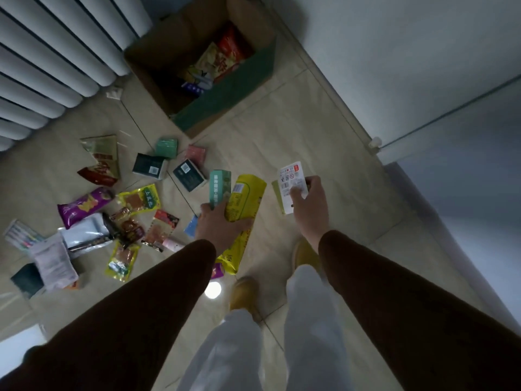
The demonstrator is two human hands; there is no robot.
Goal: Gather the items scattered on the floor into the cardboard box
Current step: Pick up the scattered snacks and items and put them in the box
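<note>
The open cardboard box (248, 71) stands on the floor ahead, with several snack bags inside. My left hand (217, 224) grips a long yellow packet (244, 204) together with a teal carton (220, 187). My right hand (310, 207) holds a white packet (291, 182) with printed labels, above the floor and right of the yellow packet. Many items lie scattered to the left: a purple chip bag (84, 206), dark green tissue packs (149, 166), a pink pack (196, 153), yellow snack pouches (139, 200) and a silver bag (84, 231).
A white radiator (56, 60) runs along the upper left. A white wall and door frame (423, 108) close off the right side. My feet in yellow slippers (244, 294) stand on the beige tiles below my hands. A pen set (21, 234) lies at far left.
</note>
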